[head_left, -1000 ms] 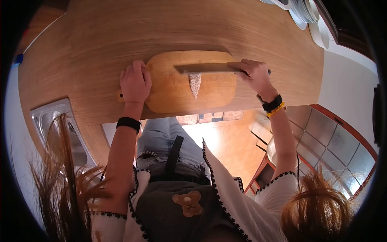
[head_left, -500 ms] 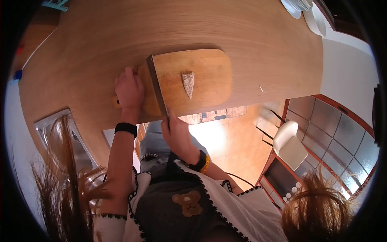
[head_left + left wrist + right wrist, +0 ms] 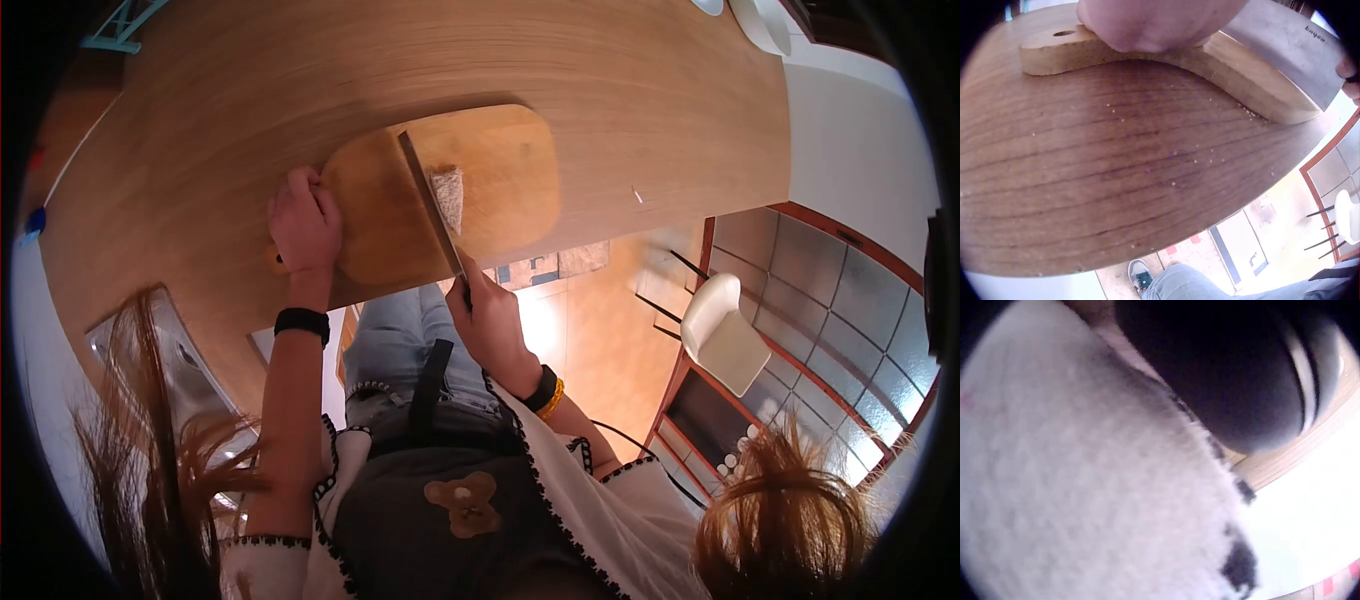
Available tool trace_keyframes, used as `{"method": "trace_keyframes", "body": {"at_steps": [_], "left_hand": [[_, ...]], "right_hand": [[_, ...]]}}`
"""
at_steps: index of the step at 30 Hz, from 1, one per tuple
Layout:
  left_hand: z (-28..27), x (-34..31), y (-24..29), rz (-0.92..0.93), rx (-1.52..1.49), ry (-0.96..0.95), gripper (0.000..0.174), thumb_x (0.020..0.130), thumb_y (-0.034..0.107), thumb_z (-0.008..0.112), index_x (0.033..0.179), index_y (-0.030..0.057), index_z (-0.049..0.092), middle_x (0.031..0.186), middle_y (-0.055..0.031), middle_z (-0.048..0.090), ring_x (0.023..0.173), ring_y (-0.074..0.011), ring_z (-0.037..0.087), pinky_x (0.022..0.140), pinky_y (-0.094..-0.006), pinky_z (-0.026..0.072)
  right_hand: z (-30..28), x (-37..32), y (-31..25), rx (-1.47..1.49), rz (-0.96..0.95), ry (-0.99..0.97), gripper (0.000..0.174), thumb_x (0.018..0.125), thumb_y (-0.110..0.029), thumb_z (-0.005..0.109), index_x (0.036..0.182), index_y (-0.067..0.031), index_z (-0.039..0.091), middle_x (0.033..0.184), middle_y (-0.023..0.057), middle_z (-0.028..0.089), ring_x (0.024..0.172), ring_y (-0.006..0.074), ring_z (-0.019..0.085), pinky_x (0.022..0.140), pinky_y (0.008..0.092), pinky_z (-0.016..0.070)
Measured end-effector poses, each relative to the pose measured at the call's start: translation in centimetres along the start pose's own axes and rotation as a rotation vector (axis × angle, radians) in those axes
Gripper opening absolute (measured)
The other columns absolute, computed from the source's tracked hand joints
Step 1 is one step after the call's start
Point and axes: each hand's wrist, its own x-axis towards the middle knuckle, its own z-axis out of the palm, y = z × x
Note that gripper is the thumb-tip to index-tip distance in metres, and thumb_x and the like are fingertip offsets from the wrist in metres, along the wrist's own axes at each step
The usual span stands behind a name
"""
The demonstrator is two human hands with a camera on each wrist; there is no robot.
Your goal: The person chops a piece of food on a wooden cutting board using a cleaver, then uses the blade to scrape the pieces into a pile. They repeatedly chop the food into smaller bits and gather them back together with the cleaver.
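A wooden cutting board point(image 3: 510, 170) lies aslant on the counter, its handle toward the left. My left hand point(image 3: 304, 225) grips the board at the handle end; from the left wrist, that hand point(image 3: 1157, 22) covers the neck of the handle point(image 3: 1054, 56). My right hand point(image 3: 492, 325) holds a broad-bladed knife point(image 3: 430, 200) by its dark handle, at the board's near edge. The blade points away across the board, just left of a speckled, wedge-shaped piece of food point(image 3: 450, 200) and overlapping its edge in the head view. White sleeve point(image 3: 1085, 475) fills much of the right wrist view.
Crumbs point(image 3: 1197, 150) dot the wooden counter point(image 3: 1085, 187) in front of the board. A sink point(image 3: 185, 350) is at the left, and white dishes point(image 3: 762, 25) stand at the far right. A white chair point(image 3: 725, 335) stands on the floor to the right.
From lying crosswise beyond the wedge, the knife has swung round to point away, crossed to the board's left side, then come back right beside the wedge. My left hand keeps to the handle end.
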Motion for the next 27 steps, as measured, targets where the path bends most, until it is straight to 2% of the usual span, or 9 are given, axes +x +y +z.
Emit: {"method": "trace_keyframes", "body": {"at_steps": [7, 9, 12, 15, 22, 25, 27], "left_hand": [[0.2, 0.0, -0.2, 0.024, -0.004, 0.008, 0.009, 0.082, 0.006, 0.048, 0.091, 0.0075, 0.050, 0.081, -0.0131, 0.059, 0.076, -0.0343, 0.056, 0.073, -0.0433, 0.0416], [0.2, 0.0, -0.3, 0.021, 0.002, -0.003, 0.009, 0.082, 0.006, 0.048, 0.091, 0.0074, 0.050, 0.081, -0.0133, 0.060, 0.076, -0.0345, 0.056, 0.073, -0.0434, 0.0415], [0.2, 0.1, -0.2, 0.019, 0.012, 0.003, 0.008, 0.083, 0.007, 0.048, 0.091, 0.0074, 0.049, 0.081, -0.0134, 0.060, 0.076, -0.0348, 0.056, 0.073, -0.0437, 0.0415], [0.1, -0.1, -0.4, 0.024, 0.013, 0.007, 0.008, 0.083, 0.007, 0.047, 0.091, 0.0075, 0.049, 0.081, -0.0134, 0.060, 0.076, -0.0347, 0.056, 0.073, -0.0438, 0.0415], [0.1, 0.0, -0.5, 0.035, 0.009, 0.016, 0.007, 0.083, 0.007, 0.047, 0.090, 0.0075, 0.048, 0.079, -0.0124, 0.059, 0.075, -0.0332, 0.057, 0.071, -0.0429, 0.0412], [0.1, -0.1, -0.8, 0.039, 0.024, 0.017, 0.007, 0.083, 0.007, 0.047, 0.090, 0.0076, 0.048, 0.079, -0.0118, 0.059, 0.075, -0.0329, 0.057, 0.070, -0.0424, 0.0411], [0.1, -0.1, -0.7, 0.044, 0.013, 0.023, 0.007, 0.083, 0.007, 0.047, 0.090, 0.0077, 0.048, 0.078, -0.0118, 0.059, 0.074, -0.0329, 0.057, 0.070, -0.0424, 0.0411]], "right_hand": [[0.0, 0.6, 0.6, -0.010, -0.027, -0.020, 0.042, 0.086, -0.007, 0.053, 0.128, -0.0074, 0.047, 0.085, 0.0192, 0.062, 0.064, 0.0387, 0.059, 0.055, 0.0443, 0.0486], [-0.2, 0.7, 0.4, -0.026, -0.051, 0.019, 0.037, 0.087, -0.006, 0.053, 0.124, -0.0033, 0.050, 0.070, 0.0210, 0.060, 0.061, 0.0378, 0.059, 0.053, 0.0419, 0.0469], [-0.6, 0.9, 0.9, -0.082, 0.018, -0.003, 0.041, 0.087, -0.008, 0.053, 0.127, -0.0075, 0.047, 0.078, 0.0199, 0.062, 0.062, 0.0377, 0.060, 0.053, 0.0440, 0.0487], [-0.9, 1.2, 1.5, -0.108, -0.047, 0.053, 0.040, 0.087, -0.009, 0.052, 0.127, -0.0074, 0.047, 0.074, 0.0198, 0.062, 0.060, 0.0373, 0.060, 0.053, 0.0440, 0.0487], [-1.8, 1.5, 1.1, -0.097, -0.078, 0.030, 0.040, 0.087, -0.008, 0.053, 0.126, -0.0074, 0.048, 0.075, 0.0206, 0.062, 0.061, 0.0374, 0.060, 0.053, 0.0437, 0.0491], [-2.2, 0.5, 0.3, 0.005, -0.060, 0.043, 0.040, 0.087, -0.006, 0.053, 0.127, -0.0055, 0.048, 0.073, 0.0205, 0.061, 0.060, 0.0370, 0.060, 0.052, 0.0419, 0.0479], [-2.2, 0.1, 0.3, 0.067, -0.027, 0.199, 0.031, 0.090, -0.004, 0.052, 0.119, 0.0051, 0.050, 0.059, 0.0176, 0.055, 0.048, 0.0292, 0.056, 0.045, 0.0355, 0.0413]]}}
